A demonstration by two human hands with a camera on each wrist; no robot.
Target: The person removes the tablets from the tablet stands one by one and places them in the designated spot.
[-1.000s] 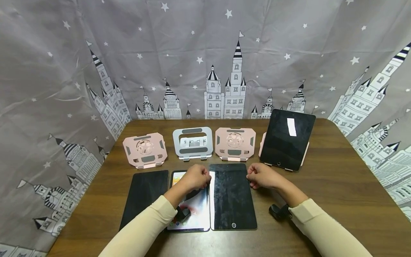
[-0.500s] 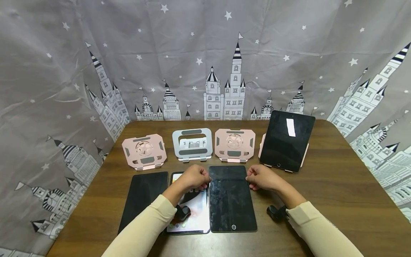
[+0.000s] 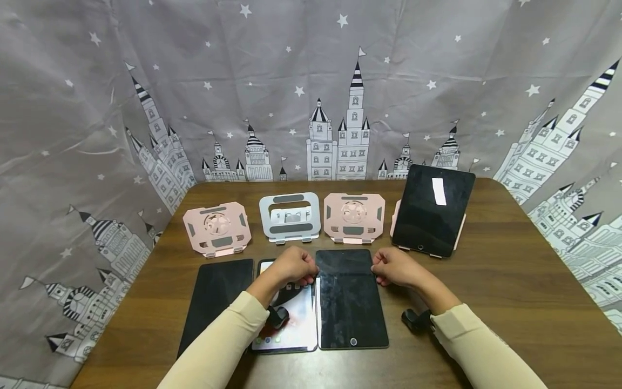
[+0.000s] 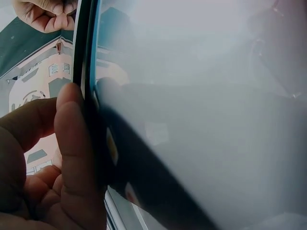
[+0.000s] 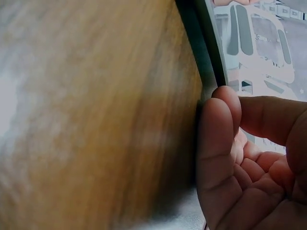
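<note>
In the head view a black tablet (image 3: 352,302) with a round home button lies flat on the wooden table, its screen dark. My left hand (image 3: 295,265) pinches its left edge near the top, and my right hand (image 3: 394,266) does the same on the opposite side. Thumb and finger of the left hand (image 4: 57,158) meet at the tablet's edge in the left wrist view. From the right wrist, the right hand's fingertips (image 5: 221,108) also close at the thin dark edge. Beneath my left forearm is a second tablet (image 3: 298,319) with its screen lit, partly hidden.
Farther left lies another dark tablet (image 3: 221,289), partly covered by my sleeve. Behind stand a left pink stand (image 3: 228,213), a pale blue-grey stand (image 3: 293,236) and a middle pink stand (image 3: 335,216). At back right a tablet (image 3: 427,221) leans on another pink stand.
Both hands stay at the black tablet's sides. The head view has shifted slightly; the white reflection along the tablet's left side has shrunk.
</note>
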